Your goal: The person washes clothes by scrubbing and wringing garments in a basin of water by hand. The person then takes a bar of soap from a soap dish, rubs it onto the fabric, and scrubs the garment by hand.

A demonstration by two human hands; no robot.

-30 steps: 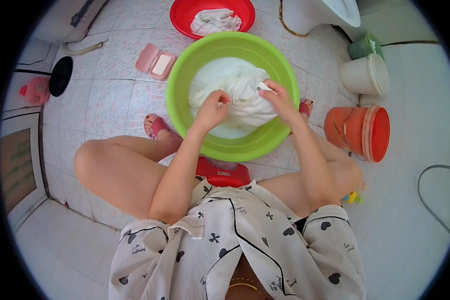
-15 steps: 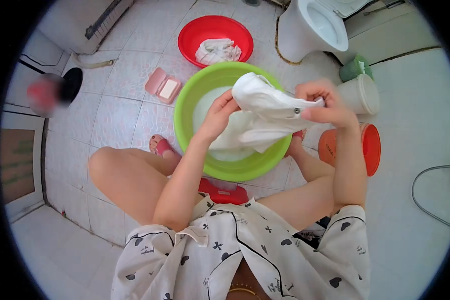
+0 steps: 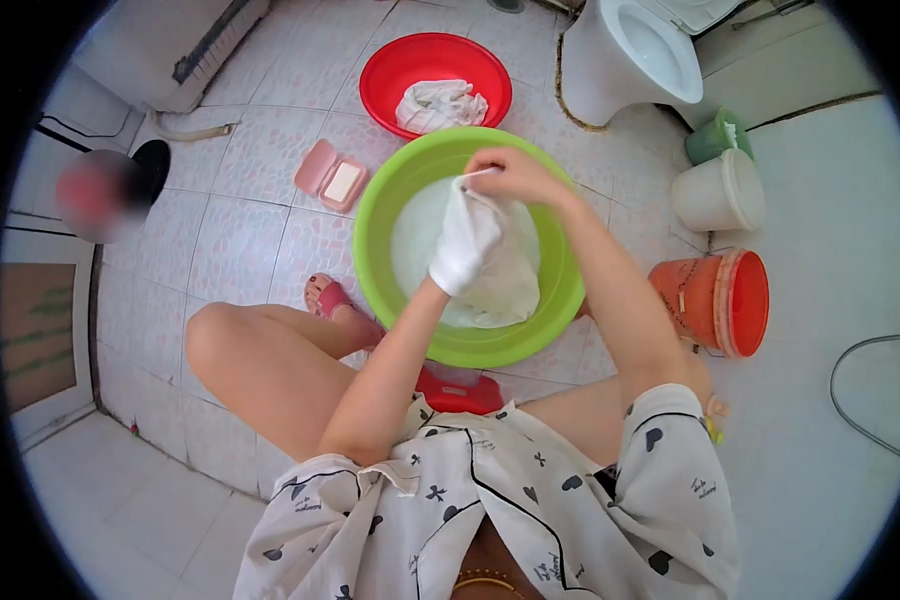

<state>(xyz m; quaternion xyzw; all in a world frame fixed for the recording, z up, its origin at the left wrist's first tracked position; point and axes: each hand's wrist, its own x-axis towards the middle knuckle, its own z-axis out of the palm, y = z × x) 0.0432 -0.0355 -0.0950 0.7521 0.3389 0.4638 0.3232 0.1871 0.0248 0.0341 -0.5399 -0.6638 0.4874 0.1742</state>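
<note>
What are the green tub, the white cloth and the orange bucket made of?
The green tub looks like smooth, slightly shiny plastic: its colour is even and its rim rounded. The white cloth is soft, matte fabric, since it folds and drapes; maybe cotton, but I can't tell. The orange bucket is probably plastic too, with a smooth side and thick, ridged rim.

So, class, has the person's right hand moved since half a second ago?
Yes: the right hand moved left, from outside the right rim of the round green plastic basin to above its far half.
</note>
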